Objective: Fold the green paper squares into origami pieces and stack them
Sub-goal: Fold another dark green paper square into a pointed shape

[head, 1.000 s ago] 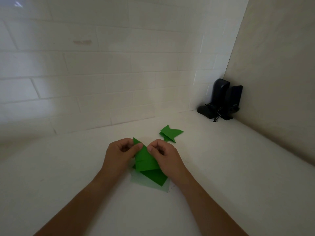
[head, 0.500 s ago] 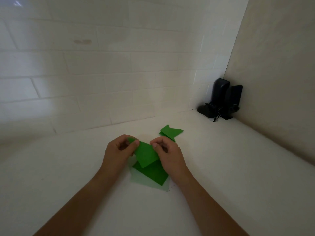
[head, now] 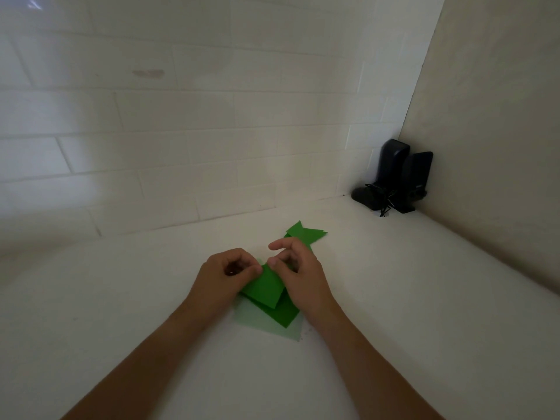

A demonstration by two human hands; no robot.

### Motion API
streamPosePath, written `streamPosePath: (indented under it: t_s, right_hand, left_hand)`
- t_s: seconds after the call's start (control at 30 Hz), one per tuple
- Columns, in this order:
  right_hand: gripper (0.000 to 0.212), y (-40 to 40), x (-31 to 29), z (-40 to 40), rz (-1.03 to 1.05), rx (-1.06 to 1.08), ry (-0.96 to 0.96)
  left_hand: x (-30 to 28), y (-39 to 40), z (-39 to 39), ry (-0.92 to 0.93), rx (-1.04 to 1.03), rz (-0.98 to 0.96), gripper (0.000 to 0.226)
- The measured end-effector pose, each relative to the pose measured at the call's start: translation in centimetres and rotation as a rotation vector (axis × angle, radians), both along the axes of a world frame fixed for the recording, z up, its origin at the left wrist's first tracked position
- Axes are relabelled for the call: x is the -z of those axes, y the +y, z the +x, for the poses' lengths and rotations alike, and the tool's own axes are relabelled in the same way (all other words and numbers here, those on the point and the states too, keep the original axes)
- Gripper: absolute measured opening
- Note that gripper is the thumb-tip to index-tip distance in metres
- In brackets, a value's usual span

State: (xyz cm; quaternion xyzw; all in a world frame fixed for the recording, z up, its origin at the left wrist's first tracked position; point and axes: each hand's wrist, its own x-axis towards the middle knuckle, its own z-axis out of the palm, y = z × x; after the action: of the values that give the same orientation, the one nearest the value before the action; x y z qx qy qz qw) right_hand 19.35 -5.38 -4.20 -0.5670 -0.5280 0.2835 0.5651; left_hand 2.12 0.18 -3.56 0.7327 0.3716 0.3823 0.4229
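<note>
We are working at a white counter [head: 394, 313] backed by a tiled wall [head: 181, 131], with a pair of black speakers [head: 400, 177] well off in the far right corner. Near us lies the stack of green squares [head: 283, 315], and just above it we hold the sheet being folded [head: 263, 287]. Our left hand [head: 224, 274] is curled, its thumb and fingers pinching the sheet's far left corner. Our right hand [head: 298, 271] presses the thumb to the far right edge, with the forefinger lifted clear and the other fingers loosely bent. The finished pieces [head: 306, 233] lie just beyond the right hand. The sheet tilts, its long axis running from far left to near right, with a corner pointing toward us. We judge that the crease could go crooked if the thumb slips, and that the sheet could drag the squares beneath it askew.
</note>
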Motion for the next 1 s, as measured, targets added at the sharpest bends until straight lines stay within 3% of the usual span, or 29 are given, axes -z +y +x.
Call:
streamPosePath:
  t_s: [0.2, 0.47, 0.6, 1.0]
  right_hand:
    - [0.026, 0.04, 0.03, -0.14, -0.097, -0.092, 0.091]
    - [0.022, 0.24, 0.23, 0.07, -0.074, 0.037, 0.103]
    - [0.02, 0.24, 0.23, 0.12, -0.07, -0.01, 0.069]
    - [0.02, 0.25, 0.31, 0.05, -0.084, -0.036, 0.073]
  left_hand:
    - [-0.01, 0.47, -0.25, -0.142, -0.061, -0.046, 0.012]
    - [0.01, 0.15, -0.08, -0.029, 0.015, -0.097, 0.008]
    - [-0.05, 0.14, 0.11, -0.089, -0.022, -0.084, 0.017]
    - [-0.47, 0.14, -0.12, -0.206, -0.126, -0.103, 0.012]
